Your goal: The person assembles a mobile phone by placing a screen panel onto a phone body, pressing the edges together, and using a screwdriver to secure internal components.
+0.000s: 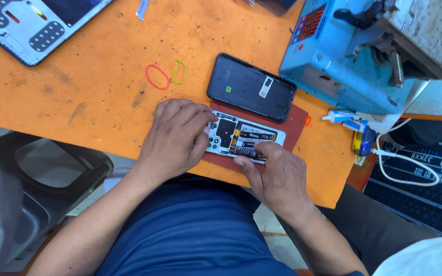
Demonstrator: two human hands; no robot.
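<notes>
An opened phone [244,135] lies with its back cover off on a dark red mat [295,125] on the orange table [93,87]. My left hand [176,137] rests on the phone's left end and holds it down. My right hand [277,176] grips a small dark screwdriver [249,152], its tip on the phone's lower edge. A black phone back panel [251,87] lies just beyond the mat.
A blue machine [344,56] stands at the back right. A glue tube [341,117] and a white cable [405,163] lie right of the mat. A red rubber band [157,76] and a green rubber band [179,71] sit behind my left hand. Another opened device [31,25] lies far left.
</notes>
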